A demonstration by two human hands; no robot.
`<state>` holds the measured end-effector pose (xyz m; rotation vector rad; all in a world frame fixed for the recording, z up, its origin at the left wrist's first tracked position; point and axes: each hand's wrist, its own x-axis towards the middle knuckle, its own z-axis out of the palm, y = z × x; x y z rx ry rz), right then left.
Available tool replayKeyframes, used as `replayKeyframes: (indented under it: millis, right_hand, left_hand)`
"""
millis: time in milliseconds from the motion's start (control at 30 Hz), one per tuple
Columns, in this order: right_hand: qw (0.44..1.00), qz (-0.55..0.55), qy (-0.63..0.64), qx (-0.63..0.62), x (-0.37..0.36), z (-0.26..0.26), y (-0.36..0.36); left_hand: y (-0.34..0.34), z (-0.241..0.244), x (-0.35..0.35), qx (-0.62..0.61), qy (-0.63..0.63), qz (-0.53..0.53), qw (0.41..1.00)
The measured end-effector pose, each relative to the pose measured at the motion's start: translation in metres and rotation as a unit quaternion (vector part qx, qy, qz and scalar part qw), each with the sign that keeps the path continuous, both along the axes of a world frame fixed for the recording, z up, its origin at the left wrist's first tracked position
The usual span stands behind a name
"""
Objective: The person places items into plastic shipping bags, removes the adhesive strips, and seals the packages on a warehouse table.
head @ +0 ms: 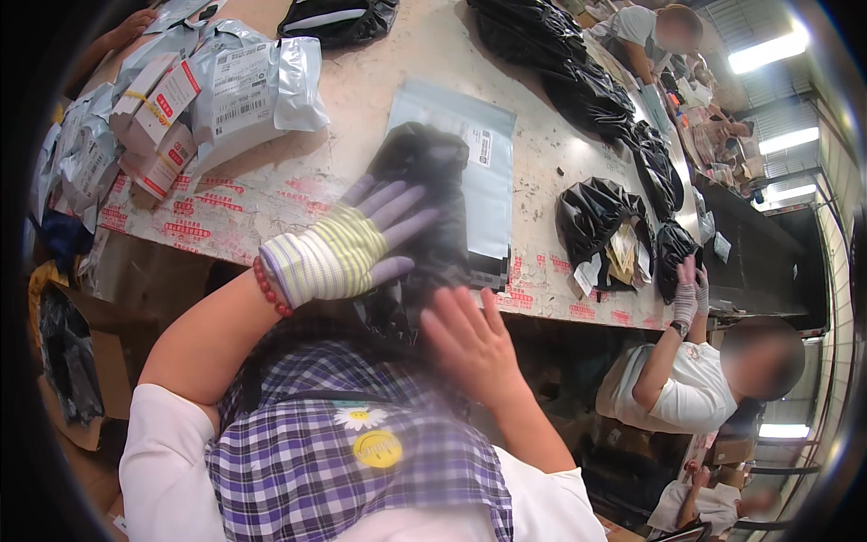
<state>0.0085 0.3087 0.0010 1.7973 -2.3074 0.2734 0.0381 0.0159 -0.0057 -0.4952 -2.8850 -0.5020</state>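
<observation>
My left hand (352, 247), in a striped knitted glove, lies spread flat on a black plastic bundle (433, 203). That bundle is blurred and hangs past the table's front edge toward my apron. Under it lies a flat pale-grey poly mailer (491, 183) with a printed label. My bare right hand (471, 342), blurred too, is beside the bundle's near end, fingers slightly apart. Whether it touches the plastic I cannot tell; its palm is hidden.
Stuffed grey mailers (250, 95) and small white-and-red boxes (159, 101) crowd the worktable's left (352, 88). Black plastic bags (576, 74) line the right; one open bag (596, 217) holds papers. Co-workers (667, 379) stand at right. Another person's hand (132, 28) shows upper left.
</observation>
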Motion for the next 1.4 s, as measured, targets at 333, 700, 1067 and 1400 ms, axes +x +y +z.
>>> replayKeyframes:
  millis: [333,700,1067,1400]
  right_hand:
    - [0.782,-0.246,-0.559,-0.123,-0.065,0.025,-0.072]
    - [0.666,-0.308,-0.613,-0.291,-0.025,0.023,-0.034]
    - [0.965,-0.161,-0.203,-0.039,-0.063,0.03,-0.051]
    - [0.998,-0.004,-0.055,0.013,-0.03,0.044,-0.028]
  left_hand:
    - [-0.006,0.021,0.038,0.39,0.039,0.084,0.916]
    - [0.028,0.019,0.02,0.059,0.014,-0.069,0.996]
    - [0.002,0.011,-0.039,0.166,0.019,0.055,0.984]
    - [-0.006,0.0,-0.032,0.491,-0.133,0.046,0.86]
